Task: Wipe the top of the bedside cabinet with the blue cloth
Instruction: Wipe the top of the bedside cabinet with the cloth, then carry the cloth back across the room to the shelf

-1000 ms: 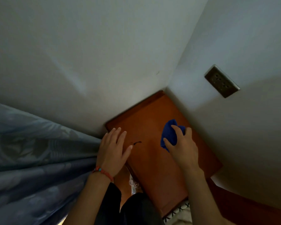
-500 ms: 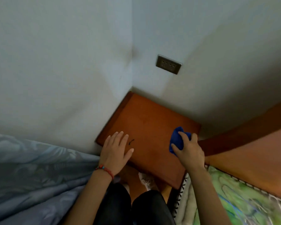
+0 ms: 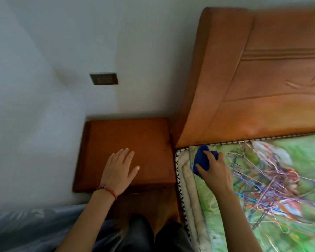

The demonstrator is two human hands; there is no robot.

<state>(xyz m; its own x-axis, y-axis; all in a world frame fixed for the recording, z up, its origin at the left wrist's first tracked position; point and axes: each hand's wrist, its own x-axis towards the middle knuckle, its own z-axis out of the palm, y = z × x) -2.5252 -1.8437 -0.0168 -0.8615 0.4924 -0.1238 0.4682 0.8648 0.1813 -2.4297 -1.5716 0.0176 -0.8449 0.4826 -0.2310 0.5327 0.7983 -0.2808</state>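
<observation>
**Cloth held over the bed, off the cabinet**

The left hand (image 3: 119, 169) was laid flat, fingers spread, on the square reddish-brown wooden bedside cabinet (image 3: 127, 135). The crumpled blue cloth (image 3: 201, 160) was gripped in the right hand (image 3: 215, 170), arm extended over the green patterned mattress (image 3: 280, 206).

The bedside cabinet (image 3: 127, 142) top is smooth, matt reddish wood; the blue cloth (image 3: 201, 160) looks soft and fuzzy; the headboard (image 3: 253, 79) is carved wood with a slight sheen
</observation>
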